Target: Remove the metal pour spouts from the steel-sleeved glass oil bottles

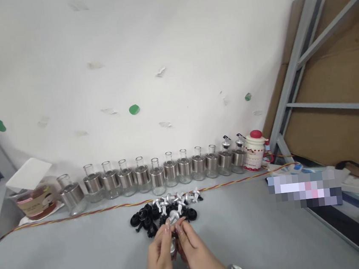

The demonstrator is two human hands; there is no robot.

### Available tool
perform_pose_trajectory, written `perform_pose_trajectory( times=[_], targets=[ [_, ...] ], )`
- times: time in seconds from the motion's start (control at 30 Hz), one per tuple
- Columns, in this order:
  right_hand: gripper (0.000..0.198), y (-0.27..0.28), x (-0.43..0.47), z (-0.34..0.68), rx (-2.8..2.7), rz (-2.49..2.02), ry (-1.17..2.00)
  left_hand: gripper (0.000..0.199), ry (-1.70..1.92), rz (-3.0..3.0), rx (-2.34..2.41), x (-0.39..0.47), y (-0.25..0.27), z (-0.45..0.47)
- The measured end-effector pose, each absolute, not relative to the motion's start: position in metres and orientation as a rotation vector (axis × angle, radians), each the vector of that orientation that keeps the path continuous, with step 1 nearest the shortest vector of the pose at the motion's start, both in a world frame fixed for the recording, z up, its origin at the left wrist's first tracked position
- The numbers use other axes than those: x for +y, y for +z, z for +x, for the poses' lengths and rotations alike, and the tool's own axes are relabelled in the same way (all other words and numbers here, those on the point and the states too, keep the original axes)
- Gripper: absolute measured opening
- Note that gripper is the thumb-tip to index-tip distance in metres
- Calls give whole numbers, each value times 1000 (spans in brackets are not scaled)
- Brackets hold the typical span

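Observation:
My left hand and my right hand meet at the front of the pile, both with fingers pinched together. Between them is a bottle pourer spout, its silver part showing below the fingertips; the rest is hidden by my fingers. Just beyond my fingertips lie loose silver pourer tops and black rubber stoppers, heaped on the grey table. Behind them stands a row of glass bottles with metal sleeves, mostly open-necked. Two at the right end carry fitted pourers.
A red and yellow twisted wire runs across the table before the bottles. At left stands a labelled container; at right, a white jar with a red lid. Farther right are a dark-edged tray and a metal frame.

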State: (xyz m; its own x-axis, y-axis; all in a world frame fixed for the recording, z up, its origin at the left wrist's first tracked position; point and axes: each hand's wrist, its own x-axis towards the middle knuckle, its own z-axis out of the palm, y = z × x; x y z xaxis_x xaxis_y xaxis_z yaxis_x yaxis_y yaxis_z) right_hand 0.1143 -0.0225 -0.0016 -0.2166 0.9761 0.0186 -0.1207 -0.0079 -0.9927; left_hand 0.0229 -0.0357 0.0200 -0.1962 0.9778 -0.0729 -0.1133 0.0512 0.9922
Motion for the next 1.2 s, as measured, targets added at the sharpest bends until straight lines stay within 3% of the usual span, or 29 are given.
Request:
perform_pose_trajectory(
  times=[1.2],
  targets=[
    [37, 5, -25, 114, -1289, -907, 1370, 57, 1243, 1064, 1267, -27, 7, 13]
  ],
)
